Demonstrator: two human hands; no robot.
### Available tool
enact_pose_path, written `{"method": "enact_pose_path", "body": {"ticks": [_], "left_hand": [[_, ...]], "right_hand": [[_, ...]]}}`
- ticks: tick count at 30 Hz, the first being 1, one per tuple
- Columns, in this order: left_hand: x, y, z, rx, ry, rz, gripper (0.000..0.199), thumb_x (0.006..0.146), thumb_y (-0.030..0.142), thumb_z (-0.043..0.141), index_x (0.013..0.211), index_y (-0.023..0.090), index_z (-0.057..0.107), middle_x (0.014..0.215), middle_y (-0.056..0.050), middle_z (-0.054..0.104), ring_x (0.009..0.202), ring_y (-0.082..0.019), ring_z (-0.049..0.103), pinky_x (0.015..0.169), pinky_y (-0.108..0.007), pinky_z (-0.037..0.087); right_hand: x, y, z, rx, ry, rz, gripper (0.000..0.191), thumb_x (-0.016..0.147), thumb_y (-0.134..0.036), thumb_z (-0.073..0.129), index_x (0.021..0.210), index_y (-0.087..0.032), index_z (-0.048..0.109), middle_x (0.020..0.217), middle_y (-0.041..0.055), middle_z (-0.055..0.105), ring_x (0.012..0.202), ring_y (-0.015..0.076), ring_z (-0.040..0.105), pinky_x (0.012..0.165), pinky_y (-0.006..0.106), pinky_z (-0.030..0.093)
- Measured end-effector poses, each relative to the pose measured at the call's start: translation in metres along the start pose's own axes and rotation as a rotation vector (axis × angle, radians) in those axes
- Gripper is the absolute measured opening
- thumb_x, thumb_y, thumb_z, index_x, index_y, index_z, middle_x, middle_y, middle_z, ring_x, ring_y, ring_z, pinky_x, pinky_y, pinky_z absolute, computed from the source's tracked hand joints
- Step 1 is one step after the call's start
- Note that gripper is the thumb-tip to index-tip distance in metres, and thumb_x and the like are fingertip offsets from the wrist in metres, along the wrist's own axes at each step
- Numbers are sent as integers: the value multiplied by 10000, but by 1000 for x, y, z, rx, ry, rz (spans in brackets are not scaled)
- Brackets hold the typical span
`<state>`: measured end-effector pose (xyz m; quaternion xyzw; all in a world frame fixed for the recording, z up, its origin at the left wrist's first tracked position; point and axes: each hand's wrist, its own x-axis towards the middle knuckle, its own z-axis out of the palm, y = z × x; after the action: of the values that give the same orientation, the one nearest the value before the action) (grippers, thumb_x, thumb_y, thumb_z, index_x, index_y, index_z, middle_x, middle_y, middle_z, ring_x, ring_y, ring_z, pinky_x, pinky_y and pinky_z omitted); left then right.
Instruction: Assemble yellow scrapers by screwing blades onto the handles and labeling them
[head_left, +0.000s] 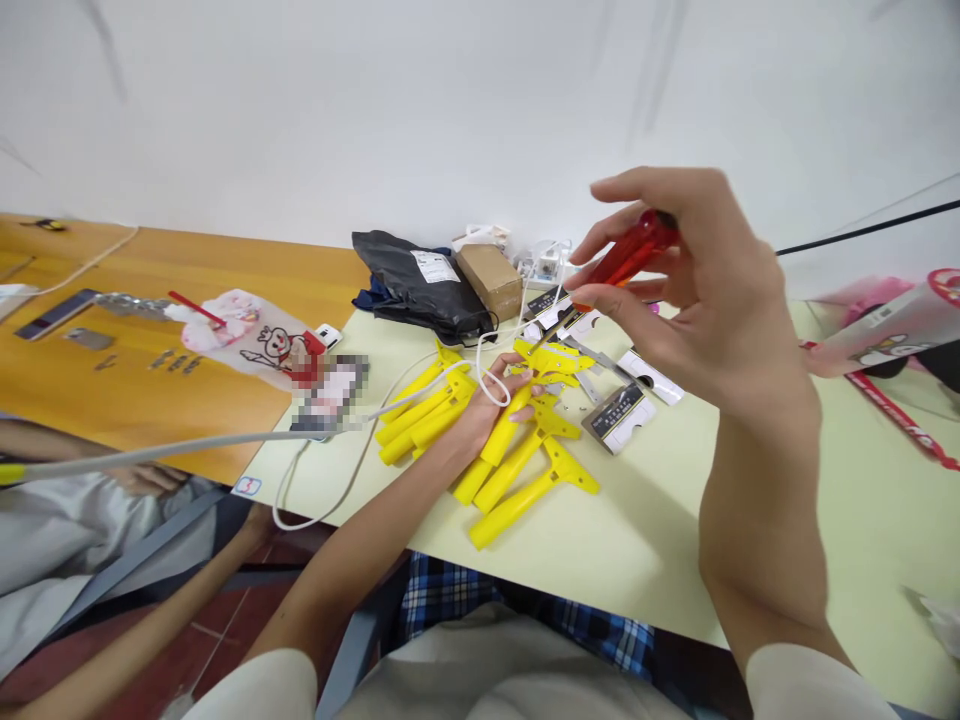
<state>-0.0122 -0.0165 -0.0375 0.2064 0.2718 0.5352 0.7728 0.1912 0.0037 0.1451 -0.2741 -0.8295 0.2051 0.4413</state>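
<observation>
My right hand [697, 290] is closed around the red handle of a screwdriver [626, 258], held above the table. The shaft slants down to the left, toward a yellow plastic scraper [507, 425]. Around that scraper my left hand [491, 405] is closed, its fingers near the flat head. Whether the tip touches a screw is too small to tell. More yellow scrapers [427, 415] lie to the left of my left hand, and others [536, 495] lie to its right, heads pointing away from me. Small metal bits lie near the heads.
Black-and-white small boxes [621, 418], a black plastic parcel [424, 285] and a brown carton [491, 280] stand behind. A white cable [360, 470] loops across the left. Drink cups [255, 340] flank both sides. Another person's hand [150, 478] rests at far left.
</observation>
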Motion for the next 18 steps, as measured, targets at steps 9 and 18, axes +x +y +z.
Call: {"method": "enact_pose_path", "body": {"ticks": [9,18], "left_hand": [[3,-3,-5,-43,3,-47,508,751,154,974,1057,242,579,875,14,652,739,-118,691,411,-136,276],[3,1,-4,-67,41,13,526,739,142,974,1077,236,582,958,-26,718,748,-127,695,423,-143,258]], "right_hand": [[4,4,10,71,5,-42,479,1055,-399,768,1514,-455,642,1386,28,740,1188,309,787,1017,517,719],[5,15,11,-112,70,-63,595,1030,-421,783,1583,-498,576,1335,46,714,1087,307,753,987,518,720]]}}
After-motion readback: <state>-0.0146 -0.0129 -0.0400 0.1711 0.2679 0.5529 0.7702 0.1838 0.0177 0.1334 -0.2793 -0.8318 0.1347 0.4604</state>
